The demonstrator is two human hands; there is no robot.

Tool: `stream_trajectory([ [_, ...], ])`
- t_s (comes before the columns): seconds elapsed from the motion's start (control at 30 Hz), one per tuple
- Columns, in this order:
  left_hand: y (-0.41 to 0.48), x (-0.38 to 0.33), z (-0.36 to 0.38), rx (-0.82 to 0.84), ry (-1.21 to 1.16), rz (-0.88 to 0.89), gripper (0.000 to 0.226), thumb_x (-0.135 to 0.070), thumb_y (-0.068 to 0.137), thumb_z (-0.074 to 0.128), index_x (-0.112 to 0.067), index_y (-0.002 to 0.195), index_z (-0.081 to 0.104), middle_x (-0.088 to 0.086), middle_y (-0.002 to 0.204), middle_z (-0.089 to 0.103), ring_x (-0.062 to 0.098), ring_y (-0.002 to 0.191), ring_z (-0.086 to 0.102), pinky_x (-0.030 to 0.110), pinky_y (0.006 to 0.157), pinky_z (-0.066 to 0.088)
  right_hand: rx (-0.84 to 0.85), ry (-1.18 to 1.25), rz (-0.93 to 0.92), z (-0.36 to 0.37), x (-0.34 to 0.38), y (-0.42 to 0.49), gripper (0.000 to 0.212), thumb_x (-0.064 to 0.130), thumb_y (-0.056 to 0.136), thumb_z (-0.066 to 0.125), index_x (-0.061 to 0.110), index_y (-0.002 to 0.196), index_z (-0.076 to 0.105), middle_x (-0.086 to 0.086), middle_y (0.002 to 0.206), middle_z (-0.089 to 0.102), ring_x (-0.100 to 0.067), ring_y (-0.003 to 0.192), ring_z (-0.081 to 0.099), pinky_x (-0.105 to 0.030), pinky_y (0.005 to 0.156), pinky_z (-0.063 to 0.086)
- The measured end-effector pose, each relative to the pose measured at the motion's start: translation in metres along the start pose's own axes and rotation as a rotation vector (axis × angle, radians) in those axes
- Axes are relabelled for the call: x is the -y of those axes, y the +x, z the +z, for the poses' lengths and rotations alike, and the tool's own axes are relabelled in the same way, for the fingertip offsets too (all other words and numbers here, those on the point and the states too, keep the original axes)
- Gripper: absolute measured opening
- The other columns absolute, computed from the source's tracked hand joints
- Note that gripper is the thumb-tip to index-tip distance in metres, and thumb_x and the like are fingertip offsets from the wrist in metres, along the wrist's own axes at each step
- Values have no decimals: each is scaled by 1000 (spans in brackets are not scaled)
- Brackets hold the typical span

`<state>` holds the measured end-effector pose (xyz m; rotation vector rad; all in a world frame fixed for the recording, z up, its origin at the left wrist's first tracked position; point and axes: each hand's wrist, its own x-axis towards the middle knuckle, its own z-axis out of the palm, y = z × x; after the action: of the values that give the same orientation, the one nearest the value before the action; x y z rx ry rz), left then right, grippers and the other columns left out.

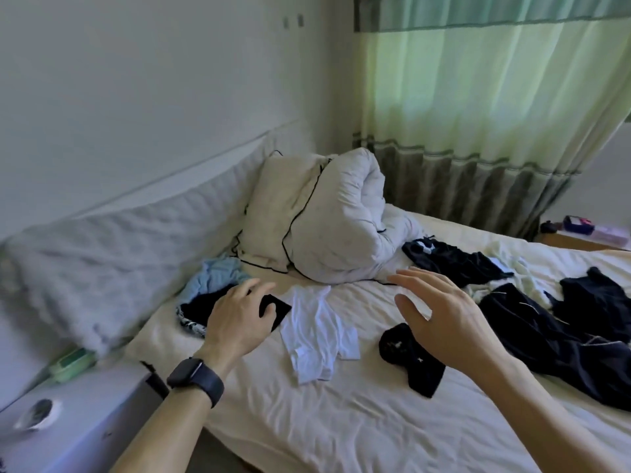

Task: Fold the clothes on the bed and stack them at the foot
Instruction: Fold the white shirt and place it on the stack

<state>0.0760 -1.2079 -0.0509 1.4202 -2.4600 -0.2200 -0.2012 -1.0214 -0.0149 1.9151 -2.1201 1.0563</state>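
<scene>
Head view: the clothes lie unfolded, strewn across the bed (341, 425). A crumpled white shirt (317, 332) sits dead centre, a black sock (415, 365) just to its right, dark trousers (560, 339) sprawled further right, a pale blue garment (218, 278) near the pillow (266, 213). Left hand (239, 319), watch (196, 377) on the wrist, is down on a small black cloth (276, 310); touching or gripping, can't tell. Right hand (440, 315) hovers above the sock, fingers spread wide, holding nothing
</scene>
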Motion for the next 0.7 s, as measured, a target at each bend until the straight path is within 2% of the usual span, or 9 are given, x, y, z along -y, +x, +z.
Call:
stream_trajectory([
  [0.07,8,7,-2,-15,-6,-24,43,-36,98,52,-30,141,54,-6,150,45,19,135,45,35,105,40,-8,29,-33,11,-2,20,30,19,95,70,23,125,73,8,129,69,-14,127,58,-31,104,48],
  [0.27,41,31,3,-24,49,-81,44,-36,98,52,-34,142,53,-8,151,45,18,135,46,34,106,40,-38,110,-56,58,-16,71,31,16,94,71,23,124,73,10,127,69,-13,127,59,-30,102,49],
  [0.43,65,71,34,61,91,-138,46,-38,99,49,-33,144,50,-8,153,43,15,139,41,34,108,36,16,159,-21,109,-24,92,35,16,92,73,27,124,72,17,124,68,-7,119,60,-25,96,45],
  [0.5,75,94,54,129,84,-167,47,-38,99,47,-32,146,48,-7,154,41,16,141,38,35,111,35,64,170,-1,135,-27,99,34,15,91,74,27,123,73,20,123,66,-1,117,57,-21,97,44],
  [0.6,95,133,92,251,79,-179,47,-38,100,46,-32,147,47,-6,154,40,17,141,37,36,112,35,201,180,93,182,-32,109,33,20,94,70,31,126,71,32,123,57,9,117,51,-2,95,34],
  [0.67,113,162,123,342,82,-163,48,-38,100,45,-31,148,45,-5,155,39,18,142,37,36,112,34,302,165,186,219,-35,114,34,26,96,67,37,128,67,39,123,52,4,119,53,-5,88,35],
  [0.7,122,175,139,387,85,-157,48,-38,100,44,-31,148,44,-5,155,39,18,142,36,36,113,34,343,145,210,237,-35,114,35,28,96,67,37,129,67,36,125,55,0,120,55,-9,87,37],
])
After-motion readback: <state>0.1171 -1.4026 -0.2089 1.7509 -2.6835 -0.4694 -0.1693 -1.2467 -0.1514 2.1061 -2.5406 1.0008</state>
